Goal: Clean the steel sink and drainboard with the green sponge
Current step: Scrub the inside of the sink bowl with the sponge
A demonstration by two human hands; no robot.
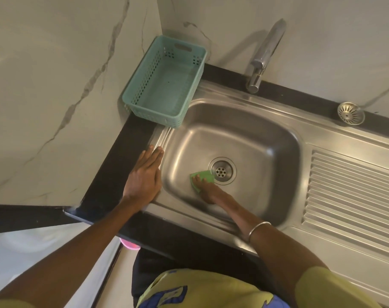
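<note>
now the green sponge (202, 177) lies flat on the floor of the steel sink (251, 134), touching the drain (221, 170) rim, pressed down by the right hand (208, 191) with fingers laid over it; the left hand (144, 176) rests flat, fingers together, on the sink's left edge. likely risks: the sponge snagging on the drain holes, and the drainboard (353, 194) being left unwiped.

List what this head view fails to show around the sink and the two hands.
- Green sponge: partly covered by the right hand; its full shape is hidden.
- Drainboard: cut off by the right edge.
- Pink object: mostly hidden under the counter edge; unidentifiable.
- Left hand: palm down on the sink rim; underside unseen.
- Faucet: blurred; spout tip unclear.
</note>
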